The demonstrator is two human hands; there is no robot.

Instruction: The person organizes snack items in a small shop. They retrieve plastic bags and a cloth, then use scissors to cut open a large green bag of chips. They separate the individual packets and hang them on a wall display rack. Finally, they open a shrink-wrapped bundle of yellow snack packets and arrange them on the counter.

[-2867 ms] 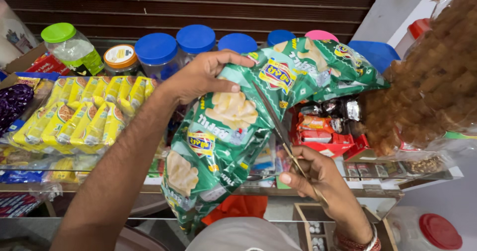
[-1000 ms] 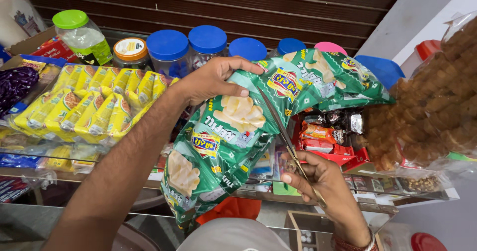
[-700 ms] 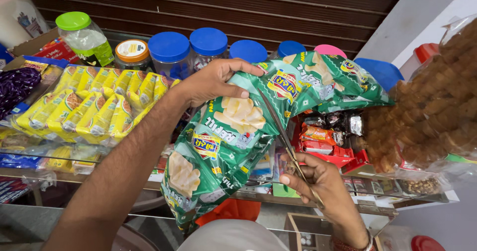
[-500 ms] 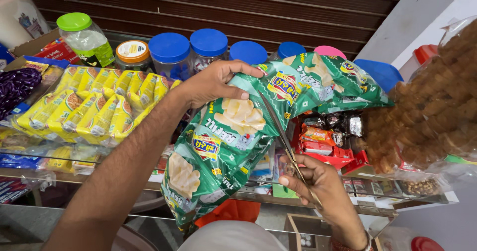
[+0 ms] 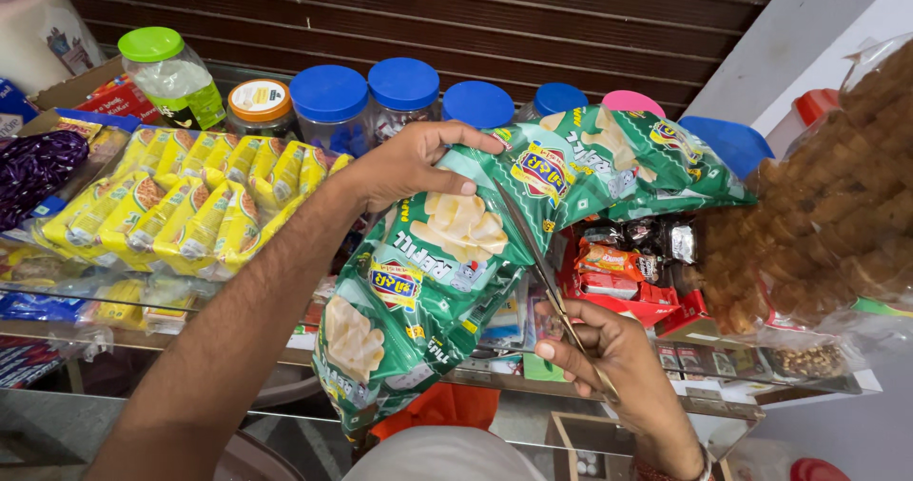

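Green snack packets, a glossy crinkled strip joined end to end, hang at centre frame from the left hand, which pinches the top seam. The right hand grips slim metal scissors, blades at the seam; no packet looks cut free yet.

A small snack shop, by every sign: glass display counter near, rows of yellow snack packets at left, blue-lidded sweet jars lined up behind, red wrapped packets at right, brown rolling shutter far.
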